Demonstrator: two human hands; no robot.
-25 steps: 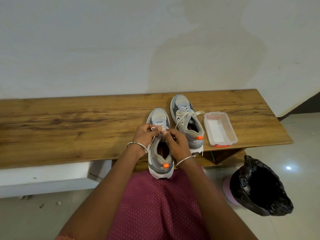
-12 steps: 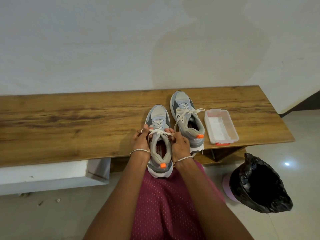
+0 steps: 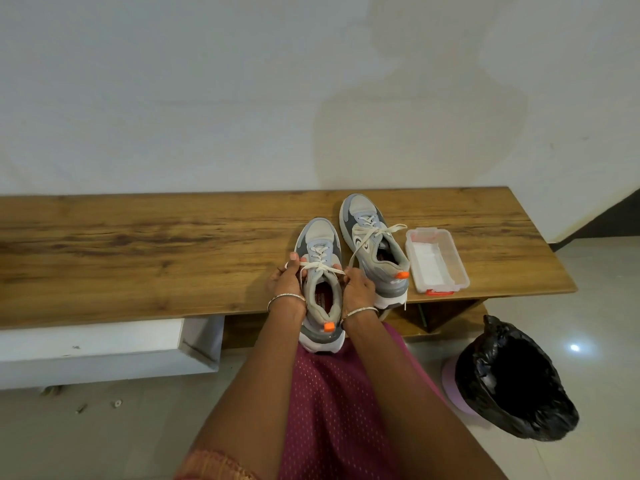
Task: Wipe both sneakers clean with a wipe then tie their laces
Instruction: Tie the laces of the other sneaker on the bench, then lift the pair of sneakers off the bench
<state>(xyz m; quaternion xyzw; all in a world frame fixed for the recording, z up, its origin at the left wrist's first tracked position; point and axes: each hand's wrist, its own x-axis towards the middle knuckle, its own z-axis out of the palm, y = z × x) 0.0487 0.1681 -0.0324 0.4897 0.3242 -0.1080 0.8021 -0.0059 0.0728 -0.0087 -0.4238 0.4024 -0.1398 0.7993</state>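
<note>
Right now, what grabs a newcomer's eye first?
The left hand and right hand each pinch the white lace, stretched across the near grey sneaker, whose heel juts past the front edge of the wooden bench. The second sneaker stands just right of it, then a clear plastic box. A black-lined bin sits on the floor at lower right.

Ends of the lace point(image 3: 323, 267) vanish inside the left hand point(image 3: 287, 282) and right hand point(image 3: 358, 288) flanking the near sneaker point(image 3: 318, 237); its insole print point(image 3: 323, 298) is illegible.
</note>
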